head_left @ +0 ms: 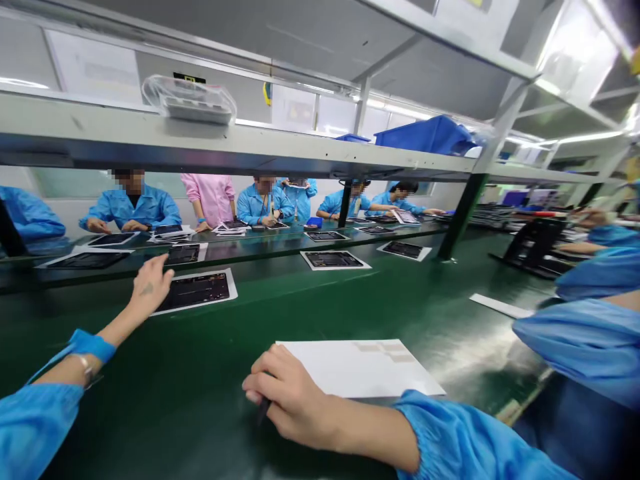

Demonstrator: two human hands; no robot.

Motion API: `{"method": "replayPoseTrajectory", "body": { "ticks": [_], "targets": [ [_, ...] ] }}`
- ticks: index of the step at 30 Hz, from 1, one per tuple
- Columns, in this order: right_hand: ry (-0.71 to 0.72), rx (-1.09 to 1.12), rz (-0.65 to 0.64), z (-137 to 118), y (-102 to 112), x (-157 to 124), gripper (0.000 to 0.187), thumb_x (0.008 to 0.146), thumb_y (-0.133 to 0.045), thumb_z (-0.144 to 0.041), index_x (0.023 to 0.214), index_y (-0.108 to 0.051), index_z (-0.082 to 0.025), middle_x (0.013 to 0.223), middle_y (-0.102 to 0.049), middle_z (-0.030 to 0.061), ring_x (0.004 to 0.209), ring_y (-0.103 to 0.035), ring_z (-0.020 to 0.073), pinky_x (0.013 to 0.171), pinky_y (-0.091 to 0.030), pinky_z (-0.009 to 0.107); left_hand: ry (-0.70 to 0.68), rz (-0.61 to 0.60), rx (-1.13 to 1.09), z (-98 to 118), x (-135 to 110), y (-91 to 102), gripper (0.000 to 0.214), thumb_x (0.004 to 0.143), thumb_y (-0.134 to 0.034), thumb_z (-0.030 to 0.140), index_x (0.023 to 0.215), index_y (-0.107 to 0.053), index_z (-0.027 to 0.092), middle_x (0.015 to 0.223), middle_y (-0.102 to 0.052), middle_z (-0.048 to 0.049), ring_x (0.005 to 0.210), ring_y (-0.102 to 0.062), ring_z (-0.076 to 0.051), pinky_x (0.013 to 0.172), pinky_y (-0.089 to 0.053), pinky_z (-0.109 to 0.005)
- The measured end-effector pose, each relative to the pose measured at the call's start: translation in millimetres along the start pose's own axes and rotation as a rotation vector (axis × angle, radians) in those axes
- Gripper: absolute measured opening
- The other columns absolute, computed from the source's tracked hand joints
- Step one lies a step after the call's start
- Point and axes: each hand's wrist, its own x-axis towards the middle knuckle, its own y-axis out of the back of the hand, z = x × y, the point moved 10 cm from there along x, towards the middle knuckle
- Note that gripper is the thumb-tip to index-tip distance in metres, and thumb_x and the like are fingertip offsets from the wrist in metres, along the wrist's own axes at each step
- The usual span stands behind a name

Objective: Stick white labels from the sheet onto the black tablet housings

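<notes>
The dark panel (197, 291) lies on white paper (232, 284) on the green tabletop (225, 347), at the left hand (151, 285); a careless drag of those fingers could skew it off its paper. The dark tool (263, 409) might scratch a panel if swung too low. The right grip is curled closed around that tool, right hand (293, 400) beside a white card (345, 373). The left grip is loosely bent, its fingertips partly hidden; whether it pinches anything, I cannot tell.
</notes>
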Motion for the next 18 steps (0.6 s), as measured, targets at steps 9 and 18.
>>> {"method": "replayPoseTrajectory", "body": {
  "ticks": [9, 18],
  "targets": [
    [-0.087, 0.018, -0.339, 47.7, -44.4, 0.4, 0.014, 0.082, -0.061, -0.013, 0.089, -0.065, -0.024, 0.090, -0.067, 0.0016, 0.086, -0.059, 0.0187, 0.075, -0.045, 0.031, -0.568, -0.427, -0.176, 114.5, -153.6, -91.3, 0.050, 0.104, -0.030, 0.048, 0.150, -0.041, 0.028, 0.152, -0.045, -0.0050, 0.142, -0.040, -0.025, 0.117, -0.035, -0.047],
    [-0.849, -0.463, -0.353, 356.7, 16.9, 14.6, 0.021, 0.096, -0.062, -0.028, 0.112, -0.065, -0.015, 0.115, -0.065, 0.0085, 0.102, -0.064, 0.0216, 0.090, -0.054, 0.042, -0.504, -0.393, -0.182, 111.7, -154.0, -91.3, 0.045, 0.105, -0.032, 0.046, 0.145, -0.048, 0.033, 0.150, -0.048, -0.0027, 0.138, -0.046, -0.026, 0.111, -0.044, -0.045]
  ]
}}
